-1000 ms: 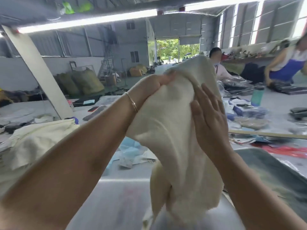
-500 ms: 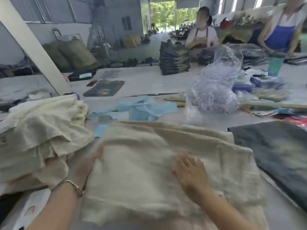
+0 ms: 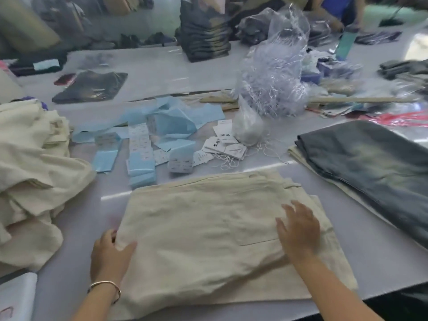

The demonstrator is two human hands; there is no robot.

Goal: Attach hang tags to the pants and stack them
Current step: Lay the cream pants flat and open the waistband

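Fingers of right hand spread flat on creased cream pants; left hand seemingly grips their edge.

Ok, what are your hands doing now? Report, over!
Left hand grips the cream pants at their left edge. Right hand flat on top, fingers spread. Hang tags lie loose beyond, none attached in view. Nothing in the way.

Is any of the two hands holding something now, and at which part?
The left hand grips the cream pants at their left edge, thumb on top. The right hand only rests flat on them, holding nothing.
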